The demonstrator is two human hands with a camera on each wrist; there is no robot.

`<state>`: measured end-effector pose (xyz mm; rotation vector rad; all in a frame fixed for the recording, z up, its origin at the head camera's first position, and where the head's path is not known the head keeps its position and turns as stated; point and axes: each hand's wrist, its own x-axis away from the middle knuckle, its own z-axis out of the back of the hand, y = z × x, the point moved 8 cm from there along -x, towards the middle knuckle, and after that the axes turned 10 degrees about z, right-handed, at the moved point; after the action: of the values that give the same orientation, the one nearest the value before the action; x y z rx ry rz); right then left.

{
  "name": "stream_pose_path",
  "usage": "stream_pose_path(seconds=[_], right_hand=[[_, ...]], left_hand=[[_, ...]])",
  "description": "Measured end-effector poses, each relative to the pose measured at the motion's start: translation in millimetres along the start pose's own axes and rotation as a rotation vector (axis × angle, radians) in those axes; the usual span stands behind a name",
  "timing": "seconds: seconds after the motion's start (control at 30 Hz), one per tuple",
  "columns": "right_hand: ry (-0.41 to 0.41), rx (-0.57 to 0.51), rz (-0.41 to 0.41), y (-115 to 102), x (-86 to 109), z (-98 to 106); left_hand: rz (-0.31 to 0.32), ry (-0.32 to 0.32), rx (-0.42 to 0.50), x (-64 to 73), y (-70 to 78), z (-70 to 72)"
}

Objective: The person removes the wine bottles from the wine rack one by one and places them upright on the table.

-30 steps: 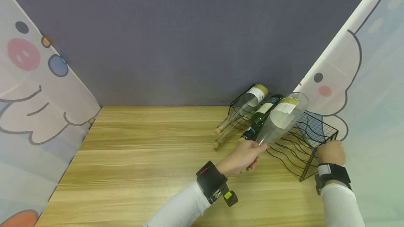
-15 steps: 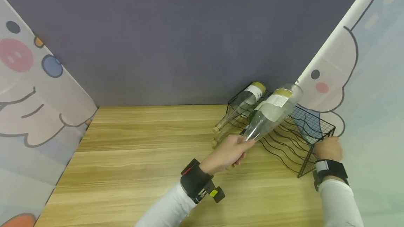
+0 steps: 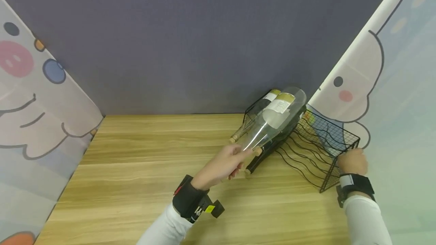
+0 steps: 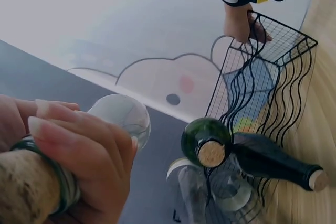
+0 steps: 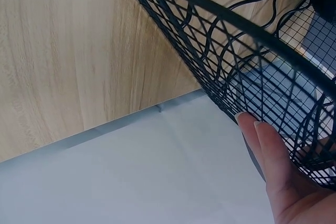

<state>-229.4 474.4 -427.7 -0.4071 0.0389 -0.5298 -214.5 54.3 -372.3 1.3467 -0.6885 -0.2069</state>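
Observation:
My left hand [image 3: 221, 163] grips the neck of a clear glass bottle [image 3: 277, 114] with a white and gold label. The bottle slants up over the rack, base away from me, and its cork [image 4: 26, 187] shows beside my fingers. A black wire wine rack [image 3: 332, 175] stands at the right. My right hand [image 3: 353, 162] holds its near end panel, with fingers [image 5: 270, 150] against the outside of the mesh. Two dark green corked bottles [image 4: 275, 163] [image 4: 205, 137] lie in the rack, partly behind the held bottle in the head view. Another clear bottle [image 3: 242, 131] lies at the far end.
The rack rests on a wooden tabletop [image 3: 136, 184]. A dark grey panel [image 3: 190, 48] rises behind it. Cartoon-printed sheets line the left side [image 3: 20, 112] and right side [image 3: 402, 131], the right one close to the rack.
My left hand has moved left and slightly down with the clear bottle, uncovering more of a dark green bottle's neck. My right hand stays on the rack's end panel. The view has shifted slightly.

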Motion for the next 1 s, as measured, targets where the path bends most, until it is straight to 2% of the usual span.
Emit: stream_pose_path(seconds=[0.33, 0.63, 0.83, 1.0], right_hand=[[0.005, 0.011, -0.013, 1, -1.3, 0], [-0.005, 0.009, -0.017, -2, -1.5, -3], [-0.002, 0.008, -0.014, -1, -3.7, -2], [0.005, 0.017, -0.015, 2, -4.3, -3]], left_hand=[[-0.015, 0.024, 0.012, 13.2, -3.9, 25.4], [0.002, 0.109, -0.003, 29.4, -14.2, 59.1], [0.009, 0.166, 0.004, 33.3, -21.2, 77.6], [0.017, 0.174, 0.017, 35.7, -27.2, 88.1]])
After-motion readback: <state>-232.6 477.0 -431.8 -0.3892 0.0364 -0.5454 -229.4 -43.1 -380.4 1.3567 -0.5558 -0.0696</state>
